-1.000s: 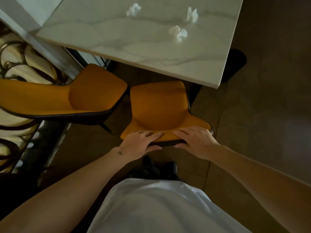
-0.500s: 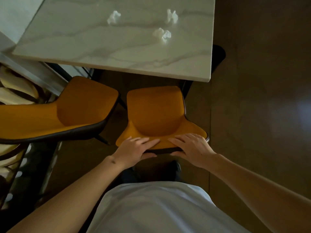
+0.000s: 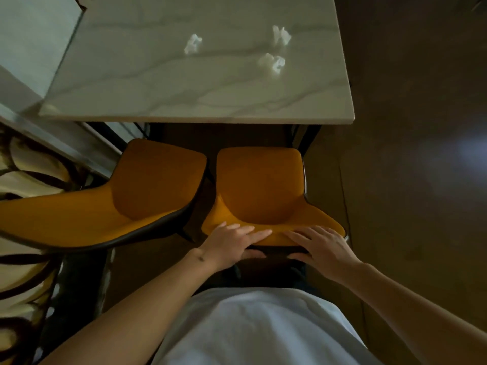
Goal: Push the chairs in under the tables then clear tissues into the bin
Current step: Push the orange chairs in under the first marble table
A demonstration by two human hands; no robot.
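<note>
While gripping chair (image 3: 259, 192) backrest: left hand (image 3: 229, 245), right hand (image 3: 320, 250).

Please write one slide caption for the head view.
Both hands hold an orange chair facing a marble table.

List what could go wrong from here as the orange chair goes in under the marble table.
1. The held chair sits very close to the neighbouring chair; a skewed push may knock their edges together.
2. The left hand and right hand grip the backrest top with thumbs behind; pushing fully in could bring fingers near the marble table edge.
3. A bump might shake the crumpled tissues.
</note>
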